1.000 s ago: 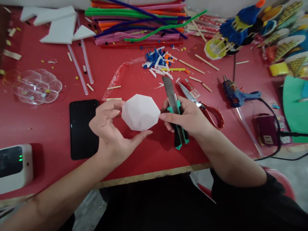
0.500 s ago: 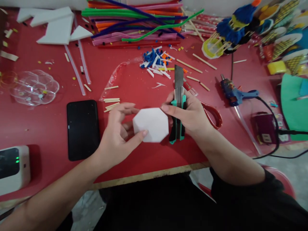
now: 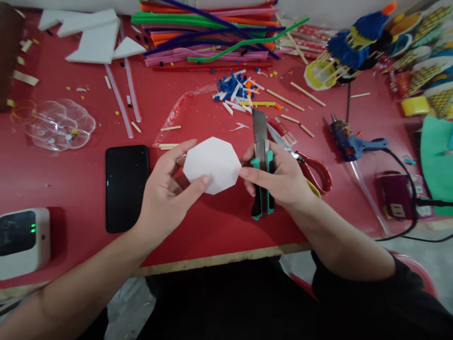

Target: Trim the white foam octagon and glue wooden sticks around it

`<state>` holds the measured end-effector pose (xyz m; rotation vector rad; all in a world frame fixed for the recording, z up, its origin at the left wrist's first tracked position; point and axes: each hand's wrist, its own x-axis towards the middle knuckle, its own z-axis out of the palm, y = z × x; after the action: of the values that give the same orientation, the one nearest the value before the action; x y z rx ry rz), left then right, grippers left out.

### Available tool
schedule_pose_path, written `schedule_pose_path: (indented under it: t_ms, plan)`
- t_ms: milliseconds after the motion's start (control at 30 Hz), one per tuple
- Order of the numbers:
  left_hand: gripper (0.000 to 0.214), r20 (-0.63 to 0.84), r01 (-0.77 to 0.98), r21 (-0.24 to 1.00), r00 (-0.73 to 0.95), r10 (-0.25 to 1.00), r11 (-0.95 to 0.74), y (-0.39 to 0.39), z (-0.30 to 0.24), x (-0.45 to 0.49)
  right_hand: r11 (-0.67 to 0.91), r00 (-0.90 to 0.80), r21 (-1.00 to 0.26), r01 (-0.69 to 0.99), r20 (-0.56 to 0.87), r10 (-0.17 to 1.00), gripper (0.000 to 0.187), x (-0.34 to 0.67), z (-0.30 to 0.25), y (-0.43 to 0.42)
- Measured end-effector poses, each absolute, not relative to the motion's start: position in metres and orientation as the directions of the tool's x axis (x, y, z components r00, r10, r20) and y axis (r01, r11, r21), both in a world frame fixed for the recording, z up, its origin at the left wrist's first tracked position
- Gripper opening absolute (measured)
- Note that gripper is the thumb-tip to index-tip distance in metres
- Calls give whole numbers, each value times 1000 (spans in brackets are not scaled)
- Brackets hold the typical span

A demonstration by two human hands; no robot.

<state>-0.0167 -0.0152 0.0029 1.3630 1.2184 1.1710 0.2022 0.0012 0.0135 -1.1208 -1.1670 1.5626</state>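
My left hand (image 3: pixel 166 189) pinches a white, many-sided foam piece (image 3: pixel 212 163) between thumb and fingers, just above the red table (image 3: pixel 219 222). My right hand (image 3: pixel 283 177) is closed round a green and black utility knife (image 3: pixel 262 160), blade out and pointing away from me. The right forefinger touches the foam piece's right edge.
A black phone (image 3: pixel 126 186) lies left of my hands, a white device (image 3: pixel 23 241) at the near left edge. Red-handled scissors (image 3: pixel 307 163) and a blue glue gun (image 3: pixel 348 141) lie to the right. Pipe cleaners (image 3: pixel 208 28), foam offcuts (image 3: pixel 94 35), cut scraps (image 3: pixel 235 89) and a clear tray (image 3: pixel 60 125) lie further back.
The foam piece dropped toward the table half a second ago and is now raised again and turned. The knife swung from tilted left to nearly straight.
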Motion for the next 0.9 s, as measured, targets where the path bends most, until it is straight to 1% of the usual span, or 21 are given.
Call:
schedule_pose_path:
  t_ms: [67,267,400,600,800,900]
  plan:
    - [54,56,88,994,60,997,-61,-16,4,-16,-170,-197,-979,-116,-145,970,28,202,14,0]
    - [38,43,19,999,47,998,-44,-20,9,-14,-114,-112,-980,-161,-96,989,34,202,12,4]
    - [40,29,-5,1000,44,999,-28,-22,10,-13,-93,-88,-978,-189,-77,993,36,201,13,5]
    - [40,45,-11,999,11,999,-45,-22,10,-13,-79,-82,-969,-235,-61,995,36,199,15,6]
    - [39,43,-20,999,19,999,-43,-21,10,-12,-103,-79,-969,-226,-88,993,37,199,14,6]
    - [38,43,5,999,16,999,-43,-21,11,-13,-106,-70,-966,-236,-92,993,36,199,13,6]
